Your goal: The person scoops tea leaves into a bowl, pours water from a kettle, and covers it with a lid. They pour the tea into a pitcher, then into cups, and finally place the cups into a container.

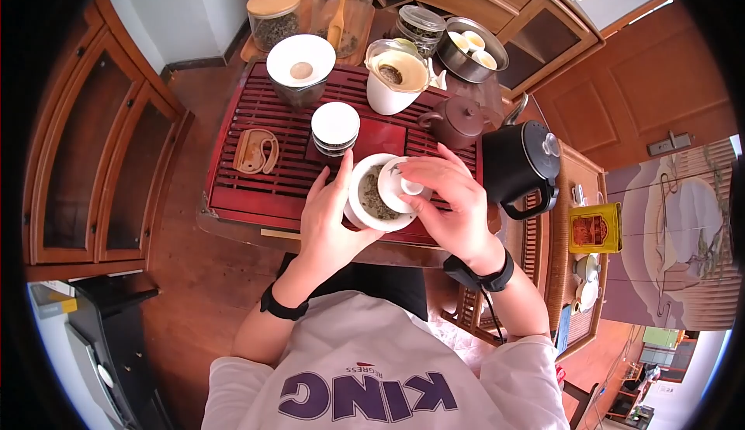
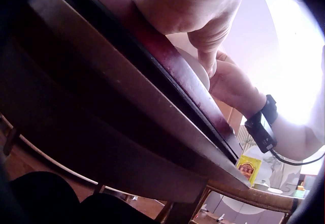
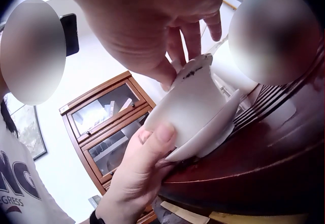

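A white lidded tea bowl (gaiwan) sits at the tray's front edge, tea leaves showing inside. My left hand holds the bowl, fingers round its left side and thumb at the near rim. With my right hand I pinch the white lid by its knob. The right wrist view shows the lid tilted over the bowl, dark leaf bits clinging near its raised edge. Seen from the left wrist, the left hand hides most of the bowl.
On the slatted red tea tray stand stacked white cups, a strainer, a white pitcher, a brown teapot and a wooden piece. A black kettle is at the right. Tea jars and a steel bowl line the back.
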`<state>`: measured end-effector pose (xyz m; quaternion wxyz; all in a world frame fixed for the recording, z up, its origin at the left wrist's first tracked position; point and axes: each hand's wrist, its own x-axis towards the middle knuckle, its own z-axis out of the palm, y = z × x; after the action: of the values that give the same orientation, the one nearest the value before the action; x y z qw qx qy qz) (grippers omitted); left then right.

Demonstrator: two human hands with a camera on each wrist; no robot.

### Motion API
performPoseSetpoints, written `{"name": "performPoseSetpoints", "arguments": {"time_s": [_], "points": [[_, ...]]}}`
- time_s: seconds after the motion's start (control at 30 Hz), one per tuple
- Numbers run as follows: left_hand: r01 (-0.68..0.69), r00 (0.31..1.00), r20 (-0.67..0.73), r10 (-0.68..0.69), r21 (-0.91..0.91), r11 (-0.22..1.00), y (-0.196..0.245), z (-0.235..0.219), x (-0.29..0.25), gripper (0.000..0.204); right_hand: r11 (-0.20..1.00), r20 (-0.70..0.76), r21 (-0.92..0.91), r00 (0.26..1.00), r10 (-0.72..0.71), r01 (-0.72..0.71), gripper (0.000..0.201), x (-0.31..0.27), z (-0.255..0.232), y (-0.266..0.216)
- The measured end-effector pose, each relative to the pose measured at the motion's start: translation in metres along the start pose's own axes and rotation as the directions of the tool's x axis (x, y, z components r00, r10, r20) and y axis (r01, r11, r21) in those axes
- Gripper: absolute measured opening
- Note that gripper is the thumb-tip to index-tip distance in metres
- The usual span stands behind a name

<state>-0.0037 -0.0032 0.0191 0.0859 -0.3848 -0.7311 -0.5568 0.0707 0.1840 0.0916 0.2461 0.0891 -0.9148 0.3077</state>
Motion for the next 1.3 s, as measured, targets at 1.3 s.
{"name": "performPoseSetpoints", "arguments": {"time_s": [1.3], "points": [[0.012, 1.000, 0.003, -0.013, 0.072, 0.997, 0.000, -0.001, 0.000, 0.115, 0.960, -0.045, -0.261, 0.992, -0.114, 0.098, 0.031, 0.006, -0.010, -0.001]]}}
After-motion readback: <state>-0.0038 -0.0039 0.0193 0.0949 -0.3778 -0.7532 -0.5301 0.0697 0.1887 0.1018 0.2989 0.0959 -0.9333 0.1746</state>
